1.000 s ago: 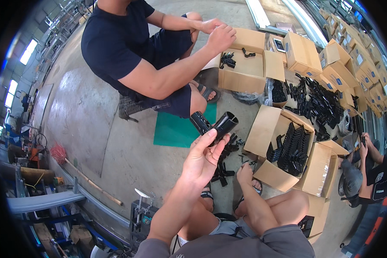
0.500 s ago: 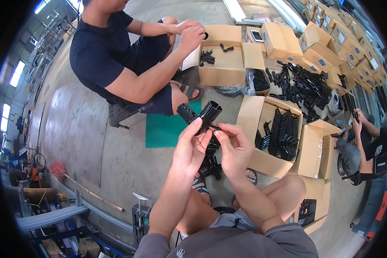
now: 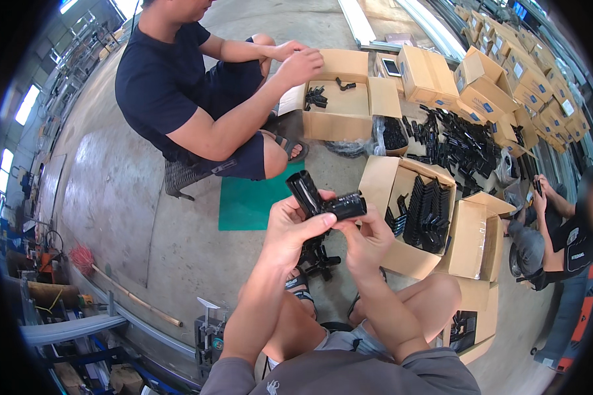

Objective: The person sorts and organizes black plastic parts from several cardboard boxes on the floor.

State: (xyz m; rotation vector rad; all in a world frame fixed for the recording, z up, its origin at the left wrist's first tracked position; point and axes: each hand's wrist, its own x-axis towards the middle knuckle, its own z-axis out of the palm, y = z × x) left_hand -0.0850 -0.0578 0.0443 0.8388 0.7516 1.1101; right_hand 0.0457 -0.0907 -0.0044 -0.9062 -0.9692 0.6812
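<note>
A glossy black branched pipe connector (image 3: pixel 347 206) is held up in front of me, its tubes splayed apart. My left hand (image 3: pixel 284 230) is closed around it, the thumb lying across its near side. Just under the right-hand tube, my right hand (image 3: pixel 367 245) is closed in a pinch against the connector. Whatever its fingertips hold is hidden. Below my hands, between my feet, more black connectors (image 3: pixel 321 260) lie in a heap on the floor.
An open carton (image 3: pixel 392 253) of stacked black connectors stands to my right. Beyond it lies a large pile of black parts (image 3: pixel 451 141). A co-worker (image 3: pixel 178 99) sits ahead left beside another carton (image 3: pixel 336 127); a green mat (image 3: pixel 247 207) is nearby. Another person (image 3: pixel 560 237) works far right.
The connector has turned, so one tube now points right. A thin dark piece seen in my right fingers is no longer visible. The co-worker's hands have shifted slightly right.
</note>
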